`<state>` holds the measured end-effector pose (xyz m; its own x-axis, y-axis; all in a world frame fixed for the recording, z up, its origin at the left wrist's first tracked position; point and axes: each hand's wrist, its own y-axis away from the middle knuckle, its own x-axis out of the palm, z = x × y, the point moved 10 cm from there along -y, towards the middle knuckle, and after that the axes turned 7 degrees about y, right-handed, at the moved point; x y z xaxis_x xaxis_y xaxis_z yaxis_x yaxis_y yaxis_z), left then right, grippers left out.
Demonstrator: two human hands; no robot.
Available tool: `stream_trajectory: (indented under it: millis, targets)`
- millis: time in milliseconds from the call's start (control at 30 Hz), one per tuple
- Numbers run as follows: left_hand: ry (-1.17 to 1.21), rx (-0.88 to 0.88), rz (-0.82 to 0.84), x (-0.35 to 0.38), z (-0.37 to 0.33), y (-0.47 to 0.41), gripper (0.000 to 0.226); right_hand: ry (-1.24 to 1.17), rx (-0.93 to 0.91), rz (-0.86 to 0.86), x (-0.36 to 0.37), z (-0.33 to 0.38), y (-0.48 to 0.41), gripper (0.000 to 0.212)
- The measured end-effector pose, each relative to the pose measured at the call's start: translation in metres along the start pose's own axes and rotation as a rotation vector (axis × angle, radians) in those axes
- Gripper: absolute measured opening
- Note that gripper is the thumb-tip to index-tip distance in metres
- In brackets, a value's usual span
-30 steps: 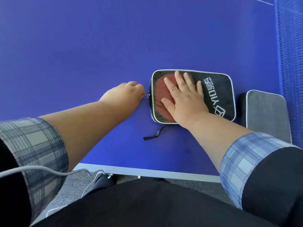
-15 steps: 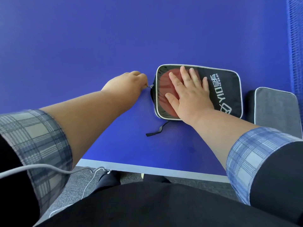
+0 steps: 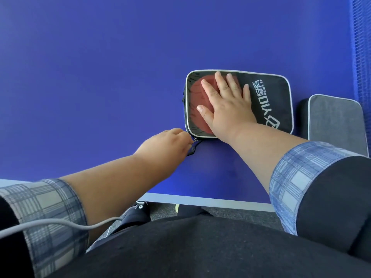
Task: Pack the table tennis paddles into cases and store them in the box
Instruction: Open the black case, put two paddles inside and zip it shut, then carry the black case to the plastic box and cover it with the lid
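Observation:
A black paddle case (image 3: 267, 101) with white lettering lies flat on the blue table (image 3: 100, 77). Through its clear window shows the red face of a paddle (image 3: 197, 97). My right hand (image 3: 224, 105) lies flat on the case with fingers spread, pressing it down. My left hand (image 3: 168, 144) pinches the zipper pull (image 3: 195, 139) at the case's near left corner. A black wrist strap (image 3: 192, 150) trails from that corner. No box is in view.
A grey case (image 3: 335, 125) lies just right of the black one. The blue net (image 3: 361, 47) runs along the right edge. The table's white front edge (image 3: 200, 199) is close to my body. A grey cable (image 3: 60, 222) crosses my left sleeve.
My left hand has moved the zipper pull from the middle of the case's left side down to its near left corner. My right hand stays flat on the case.

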<state>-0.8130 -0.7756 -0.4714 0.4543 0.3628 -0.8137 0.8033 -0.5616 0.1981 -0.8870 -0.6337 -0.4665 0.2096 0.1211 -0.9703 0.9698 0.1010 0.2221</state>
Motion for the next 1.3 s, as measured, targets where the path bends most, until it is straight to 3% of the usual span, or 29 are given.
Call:
stream_trajectory:
  millis: [233,367,433,533,633,700,767,900,1100,1300]
  targets:
    - [0.049,-0.11,0.14,0.019,-0.01,-0.01,0.005,-0.006,-0.006,0.049,0.002,0.0,0.0,0.069]
    - [0.055,-0.168,0.18,0.006,-0.01,-0.006,0.027,-0.306,-0.034,0.104,-0.013,-0.009,0.0,0.061]
    - [0.057,-0.291,0.106,-0.016,0.002,-0.003,0.032,-0.498,0.112,-0.026,-0.034,-0.047,0.013,0.054]
    - [0.268,-0.51,-0.129,-0.046,0.022,-0.007,0.024,-0.611,0.516,-0.225,-0.043,-0.134,0.057,0.049]
    - [0.63,-0.761,-0.082,-0.03,0.026,-0.018,0.045,-0.924,0.767,0.014,-0.003,-0.168,0.092,0.049]
    - [0.74,-0.81,-0.008,-0.013,0.017,-0.026,0.032,-1.074,0.832,0.195,0.014,-0.162,0.103,0.056]
    - [0.743,-0.817,-0.037,-0.01,0.015,-0.031,0.016,-1.087,0.848,0.213,0.016,-0.162,0.104,0.053]
    - [0.799,-0.814,-0.078,-0.017,0.023,-0.035,0.023,-1.32,0.941,0.077,0.011,-0.151,0.114,0.044]
    - [0.805,-0.633,0.136,-0.053,0.038,-0.025,0.03,-1.593,1.176,-0.1,0.01,-0.097,0.187,0.038]
    - [0.645,-0.457,0.253,-0.092,0.026,-0.038,0.031,-1.789,1.323,-0.076,0.021,-0.023,0.242,0.076]
